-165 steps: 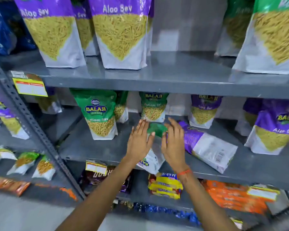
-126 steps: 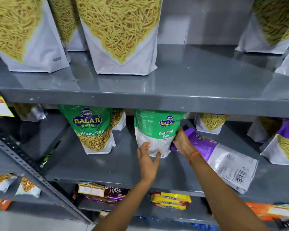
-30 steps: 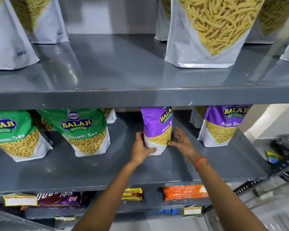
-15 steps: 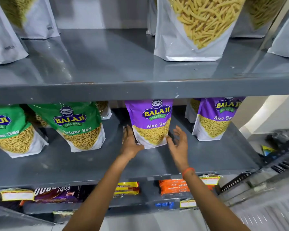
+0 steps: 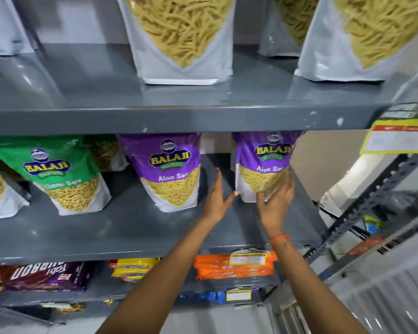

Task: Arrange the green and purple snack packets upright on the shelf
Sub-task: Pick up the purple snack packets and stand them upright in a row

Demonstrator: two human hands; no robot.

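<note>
- Purple packet [image 5: 263, 165] stands at the right end of the shelf [image 5: 130, 227], beside another purple one [image 5: 171, 169] and a green one [image 5: 63, 174].
- My right hand [image 5: 274, 201] spreads flat on its front, clamping nothing; my left hand [image 5: 217, 196] is open, thumb touching its corner.
- I'd square it gently from both sides, keeping the base flat.

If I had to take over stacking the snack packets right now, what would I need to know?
Left hand: open, at the left bottom corner of the right purple Aloo Sev packet, thumb about touching it.
Right hand: open, fingers spread across that packet's lower front; no closed grip.
Middle purple Aloo Sev packet and green Ratlami Sev packet stand upright on the grey shelf.
Left: square up the right purple packet, then let go.
</note>
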